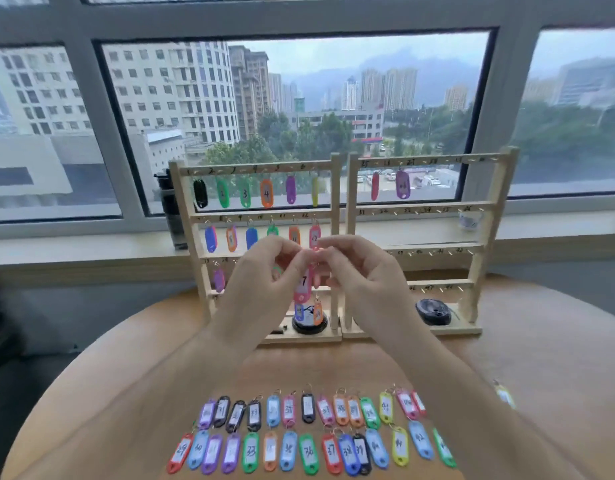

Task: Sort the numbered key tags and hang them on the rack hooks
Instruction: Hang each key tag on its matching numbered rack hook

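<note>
Both hands are raised in front of the left wooden rack (195, 233). My left hand (264, 271) and my right hand (361, 268) pinch the ring of a pink key tag (303, 289) that hangs down between them, its number partly readable as 7. The left rack's top rows carry coloured tags, among them an orange tag 4 (266, 193). On the right rack (489, 216) hang a red tag and a purple tag (402, 184). Two rows of loose numbered tags (309, 434) lie on the table near me.
The racks stand at the far edge of a round wooden table (541, 358) by a window sill. A black round object (433, 311) sits on the right rack's base, another on the left base (309, 325). One stray tag (504, 394) lies at right. A dark bottle (171, 209) stands behind the left rack.
</note>
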